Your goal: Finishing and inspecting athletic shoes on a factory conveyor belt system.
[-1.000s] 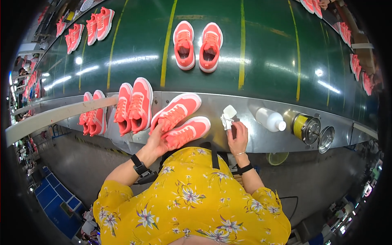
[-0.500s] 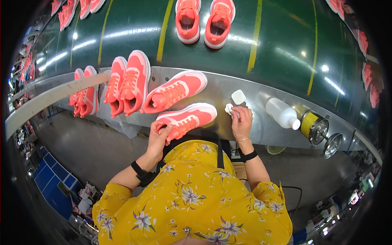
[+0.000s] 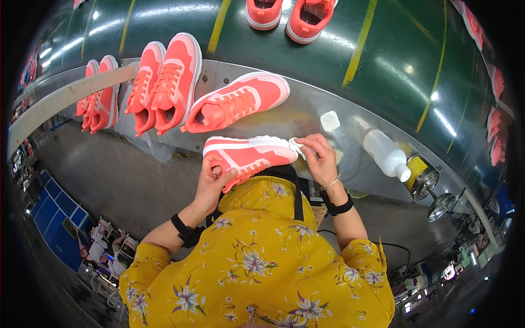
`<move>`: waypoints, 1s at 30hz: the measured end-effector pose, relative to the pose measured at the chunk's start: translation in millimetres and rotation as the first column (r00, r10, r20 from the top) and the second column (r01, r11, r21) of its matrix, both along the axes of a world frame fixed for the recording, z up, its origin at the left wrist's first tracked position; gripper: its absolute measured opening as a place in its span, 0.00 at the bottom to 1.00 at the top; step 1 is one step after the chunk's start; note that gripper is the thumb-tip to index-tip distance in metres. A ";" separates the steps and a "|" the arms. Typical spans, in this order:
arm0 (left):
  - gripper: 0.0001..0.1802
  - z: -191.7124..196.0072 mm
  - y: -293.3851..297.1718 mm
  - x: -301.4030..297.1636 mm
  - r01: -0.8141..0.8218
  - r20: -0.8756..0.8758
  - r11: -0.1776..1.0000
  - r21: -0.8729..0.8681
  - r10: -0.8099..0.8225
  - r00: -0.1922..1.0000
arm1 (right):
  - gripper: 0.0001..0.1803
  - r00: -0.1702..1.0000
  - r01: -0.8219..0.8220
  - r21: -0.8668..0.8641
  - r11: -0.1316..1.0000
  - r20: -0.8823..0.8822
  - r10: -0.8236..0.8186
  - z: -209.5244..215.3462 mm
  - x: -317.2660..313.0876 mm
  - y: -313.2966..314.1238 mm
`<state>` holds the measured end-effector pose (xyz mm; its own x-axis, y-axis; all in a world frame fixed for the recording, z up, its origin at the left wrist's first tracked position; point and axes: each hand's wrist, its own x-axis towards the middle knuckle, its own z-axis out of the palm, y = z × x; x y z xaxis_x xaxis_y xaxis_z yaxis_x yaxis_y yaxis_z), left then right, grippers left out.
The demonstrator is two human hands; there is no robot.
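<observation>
My left hand (image 3: 210,177) grips a coral sneaker (image 3: 251,151) with a white sole by its heel end. The shoe lies tilted on its side, its sole edge facing away from me and its toe pointing right. Pinched in my right hand (image 3: 321,158) is a crumpled white cloth (image 3: 297,146), which meets the toe of that shoe. Just beyond, a matching sneaker (image 3: 240,101) rests on the metal ledge. A small white square pad (image 3: 330,121) lies past my right hand, and a pale piece (image 3: 339,157) shows partly behind that hand.
White plastic bottle (image 3: 386,154) and a metal can with a yellow label (image 3: 422,176) stand right on the metal ledge (image 3: 350,104). More coral sneakers (image 3: 174,82) lean at left, near a pale curved bar (image 3: 71,95). A green conveyor (image 3: 306,60) carries another pair (image 3: 309,21).
The held sneaker has tipped further, showing more of its sole edge. My right hand has brought the cloth to its toe. The view has shifted, and the pair on the conveyor sits farther up.
</observation>
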<state>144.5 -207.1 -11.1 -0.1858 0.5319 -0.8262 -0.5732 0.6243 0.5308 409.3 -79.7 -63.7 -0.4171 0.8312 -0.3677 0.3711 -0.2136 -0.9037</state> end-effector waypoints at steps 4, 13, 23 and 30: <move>0.23 -9.6 -13.7 -2.5 0.132 -0.048 0.991 -0.001 -0.131 0.990 | 0.11 0.996 -0.089 0.068 0.994 0.003 0.089 6.2 -6.8 -4.7; 0.23 -14.1 -18.4 1.0 0.109 -0.073 0.994 0.033 -0.106 0.992 | 0.09 0.981 -0.185 0.264 0.946 0.098 0.165 5.0 -4.2 -10.4; 0.23 -14.1 -10.7 -1.5 0.140 -0.035 0.990 0.019 -0.139 0.990 | 0.08 0.966 -0.256 0.316 0.914 0.122 0.229 -2.2 -15.3 7.7; 0.23 -9.8 -1.6 -4.4 0.160 -0.022 0.987 0.028 -0.159 0.987 | 0.08 0.948 -0.317 0.318 0.893 0.144 0.285 -6.9 1.8 6.6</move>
